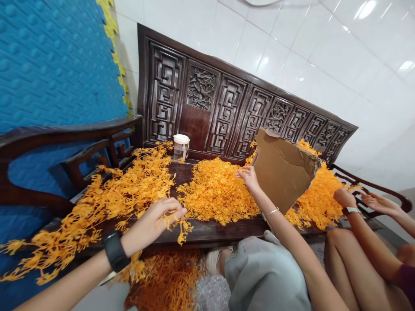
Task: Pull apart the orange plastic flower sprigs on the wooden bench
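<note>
My left hand, a black band on its wrist, pinches a small sprig of orange plastic foliage at the front edge of a dark carved wooden bench. My right hand, a thin bracelet on the wrist, reaches forward with fingers apart onto the middle heap of orange pieces. It holds nothing that I can see. Long orange branches are spread over the left of the seat.
A torn cardboard sheet leans up at the right, with another orange heap behind it. A clear cup with a white lid stands at the back. Another person's hands and knees are at the right. More orange pieces lie on the floor.
</note>
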`<state>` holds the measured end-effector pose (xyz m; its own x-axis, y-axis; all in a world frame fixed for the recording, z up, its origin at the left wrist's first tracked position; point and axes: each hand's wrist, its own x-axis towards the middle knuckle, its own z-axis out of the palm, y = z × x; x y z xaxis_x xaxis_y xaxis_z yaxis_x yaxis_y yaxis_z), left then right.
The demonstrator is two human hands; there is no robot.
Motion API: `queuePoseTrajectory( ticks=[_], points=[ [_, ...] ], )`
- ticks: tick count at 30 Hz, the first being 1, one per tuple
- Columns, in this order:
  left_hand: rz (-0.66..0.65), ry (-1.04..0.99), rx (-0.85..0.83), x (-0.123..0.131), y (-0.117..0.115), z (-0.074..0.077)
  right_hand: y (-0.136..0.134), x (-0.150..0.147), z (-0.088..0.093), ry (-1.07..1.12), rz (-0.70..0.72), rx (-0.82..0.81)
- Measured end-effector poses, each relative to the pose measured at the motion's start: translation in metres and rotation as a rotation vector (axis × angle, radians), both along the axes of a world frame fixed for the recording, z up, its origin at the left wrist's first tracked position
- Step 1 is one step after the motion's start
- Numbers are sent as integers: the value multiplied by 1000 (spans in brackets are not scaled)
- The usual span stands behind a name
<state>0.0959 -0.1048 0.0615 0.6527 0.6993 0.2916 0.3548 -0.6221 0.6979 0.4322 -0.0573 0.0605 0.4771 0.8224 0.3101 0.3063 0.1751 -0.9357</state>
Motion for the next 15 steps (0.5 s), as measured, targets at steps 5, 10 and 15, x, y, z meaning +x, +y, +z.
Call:
queuePoseTrajectory(
  ticks=[5, 10, 15],
  points=[
    [31, -43, -7, 1, -4, 8, -7, -2, 4, -159, -19, 26],
    [28, -49, -34, 2, -3, 10, -12, -4, 1, -337, -31, -92],
    [42, -84, -39, 3, -1, 13, -12, -6, 0, -398, -7, -165]
  ],
)
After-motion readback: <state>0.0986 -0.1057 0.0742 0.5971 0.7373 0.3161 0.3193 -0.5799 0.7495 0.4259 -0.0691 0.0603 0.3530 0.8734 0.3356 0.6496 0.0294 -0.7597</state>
